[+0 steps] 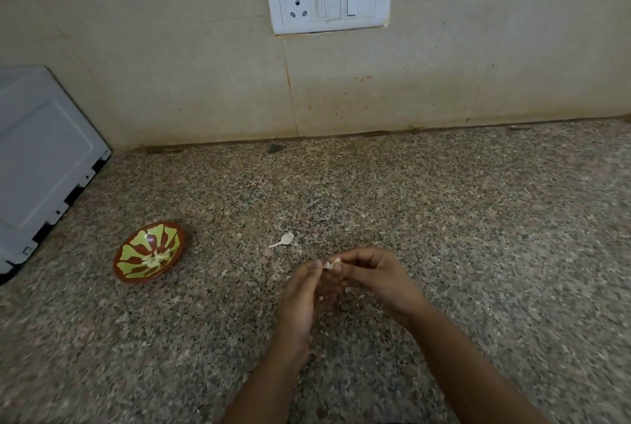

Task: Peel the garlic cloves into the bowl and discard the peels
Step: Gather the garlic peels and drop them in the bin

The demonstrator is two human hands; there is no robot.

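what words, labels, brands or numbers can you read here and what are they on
No readable text anywhere in this view.
Switch plate: blank, no lettering shows.
Bowl: painted pattern only.
Grey appliance: no label visible.
Garlic clove, pinched between left hand and right hand: no marking.

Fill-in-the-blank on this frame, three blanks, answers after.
1. The left hand and right hand pinch ____ garlic clove between them.
2. The bowl, with peeled cloves in it, sits to the ____ of both hands.
3. The loose peel lies on the counter, ____ the bowl.
Answers: one; left; outside.
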